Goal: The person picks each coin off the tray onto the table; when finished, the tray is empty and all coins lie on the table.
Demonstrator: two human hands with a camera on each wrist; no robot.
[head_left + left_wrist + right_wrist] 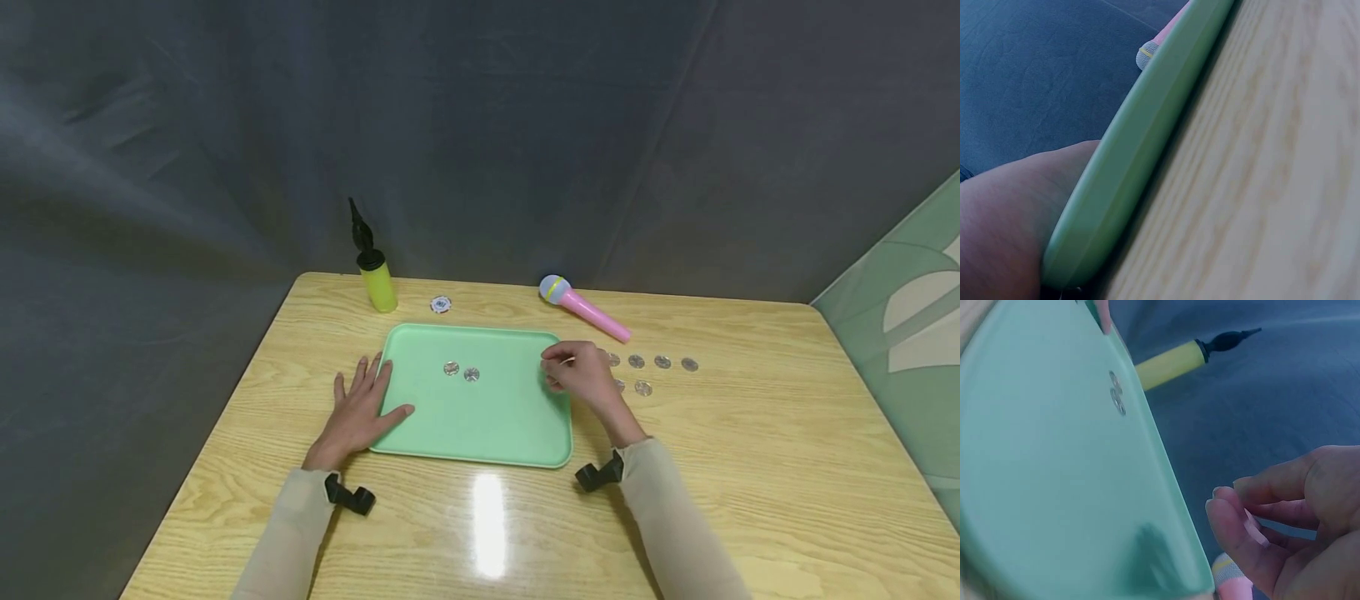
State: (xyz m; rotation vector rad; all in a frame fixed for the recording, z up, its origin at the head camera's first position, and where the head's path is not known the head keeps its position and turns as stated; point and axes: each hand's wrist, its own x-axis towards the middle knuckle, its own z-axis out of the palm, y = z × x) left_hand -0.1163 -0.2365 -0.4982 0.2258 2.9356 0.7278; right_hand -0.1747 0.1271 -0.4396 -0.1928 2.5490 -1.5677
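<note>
A mint-green tray [495, 425] lies on the wooden table. Two silver coins [471, 375] sit side by side inside it, left of centre. My left hand [360, 412] rests with spread fingers at the tray's left edge, its thumb over the rim. Above the right part of the tray, my right hand [585, 375] pinches a thin coin [1255, 529] between thumb and fingers; only its edge shows. Just right of that hand lie more silver coins [643, 388] in two rows, some partly hidden by the hand.
A yellow-green pump [378, 287] with a black nozzle stands at the back left. Beside it lies a poker chip [441, 304]. Behind the tray's right corner is a pink toy microphone [588, 312]. A dark curtain [480, 150] hangs behind the table [787, 467].
</note>
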